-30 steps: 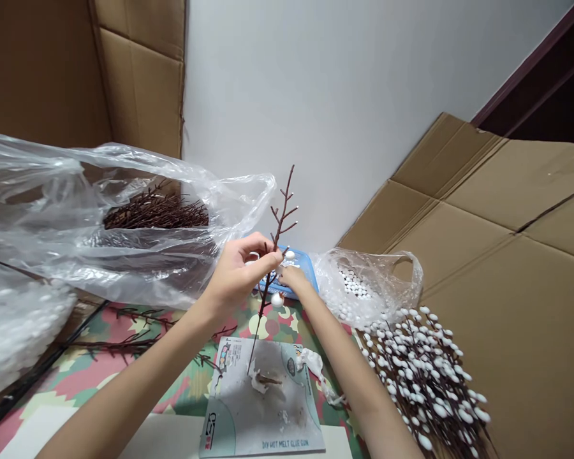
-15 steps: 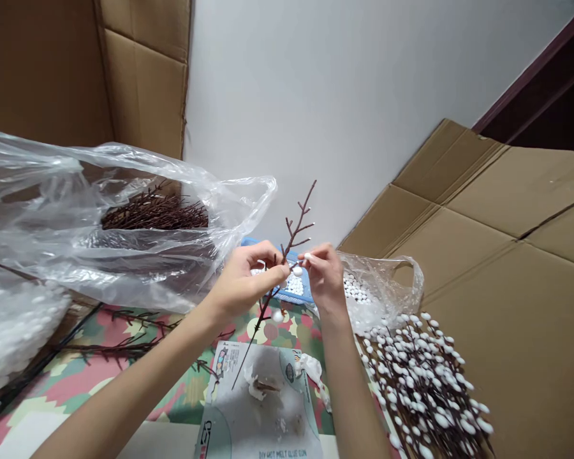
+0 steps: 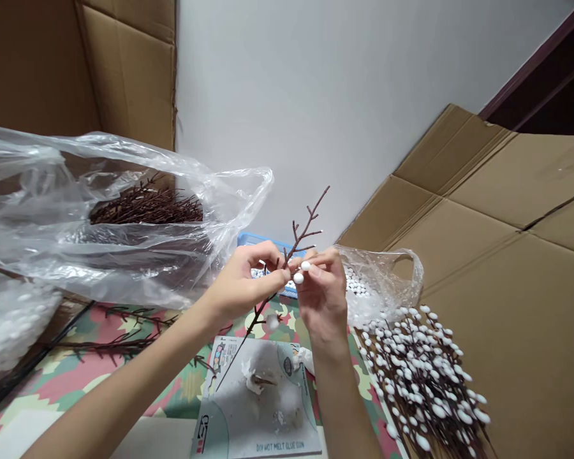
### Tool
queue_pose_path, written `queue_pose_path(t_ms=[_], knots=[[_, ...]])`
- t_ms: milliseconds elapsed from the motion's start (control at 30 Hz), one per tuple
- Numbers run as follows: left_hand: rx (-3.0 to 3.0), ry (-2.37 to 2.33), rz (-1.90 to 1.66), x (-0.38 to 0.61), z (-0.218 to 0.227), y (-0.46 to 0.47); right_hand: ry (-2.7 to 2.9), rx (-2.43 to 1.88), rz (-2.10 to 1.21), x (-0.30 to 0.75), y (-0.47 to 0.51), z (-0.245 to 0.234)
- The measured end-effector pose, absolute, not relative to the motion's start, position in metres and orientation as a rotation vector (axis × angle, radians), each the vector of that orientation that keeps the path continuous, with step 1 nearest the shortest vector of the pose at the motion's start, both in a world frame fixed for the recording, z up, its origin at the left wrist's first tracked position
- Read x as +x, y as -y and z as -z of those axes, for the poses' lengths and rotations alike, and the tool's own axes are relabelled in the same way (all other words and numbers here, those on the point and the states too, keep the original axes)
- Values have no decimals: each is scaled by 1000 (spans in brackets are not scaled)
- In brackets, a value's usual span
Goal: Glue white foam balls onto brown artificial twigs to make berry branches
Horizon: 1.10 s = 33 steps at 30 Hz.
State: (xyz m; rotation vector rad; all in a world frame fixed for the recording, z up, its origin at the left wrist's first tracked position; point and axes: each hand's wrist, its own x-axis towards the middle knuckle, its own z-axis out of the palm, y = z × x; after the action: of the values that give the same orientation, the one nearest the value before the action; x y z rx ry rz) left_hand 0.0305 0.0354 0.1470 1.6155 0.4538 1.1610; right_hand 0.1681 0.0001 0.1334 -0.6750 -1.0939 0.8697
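Since the earlier frame, the twig (image 3: 300,237) has tipped further to the right, and the right hand (image 3: 323,299) has closed in on it.

Head view, hands: the left hand (image 3: 246,284) grips the twig near its middle, with the thumb and fingers (image 3: 268,252) pressed together around the stem. The twig's long axis runs diagonally, from its lower end below the left hand up and to the right to its branched tip. The right thumb and fingertips (image 3: 318,268) pinch 1 foam ball (image 3: 305,265) just right of the stem, so that ball lies nearer the right hand. A 2nd foam ball (image 3: 298,278) sits just below it; whether it is held or fixed to the twig cannot be told. A 3rd, blurred foam ball (image 3: 272,322) shows near the lower stem.

Head view, surroundings, taken from the twig: behind it stands a blue tray (image 3: 258,238) of foam balls. To its left lies a clear plastic bag (image 3: 229,210) of bare twigs. To its right are a 2nd clear bag (image 3: 387,274) of foam balls and a bunch of ball-tipped twigs (image 3: 425,389) against a cardboard sheet (image 3: 497,268). Below it, a glue gun card (image 3: 256,433) rests on a patterned cloth (image 3: 138,389). Further behind it rises a white wall (image 3: 316,115).
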Motion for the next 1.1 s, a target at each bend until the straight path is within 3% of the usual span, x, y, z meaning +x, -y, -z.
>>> queue_pose_path(t_ms=[1100], knots=[[1776,-568,-1197,26,-144,-33,1347,-779,-443,169,7,-124]])
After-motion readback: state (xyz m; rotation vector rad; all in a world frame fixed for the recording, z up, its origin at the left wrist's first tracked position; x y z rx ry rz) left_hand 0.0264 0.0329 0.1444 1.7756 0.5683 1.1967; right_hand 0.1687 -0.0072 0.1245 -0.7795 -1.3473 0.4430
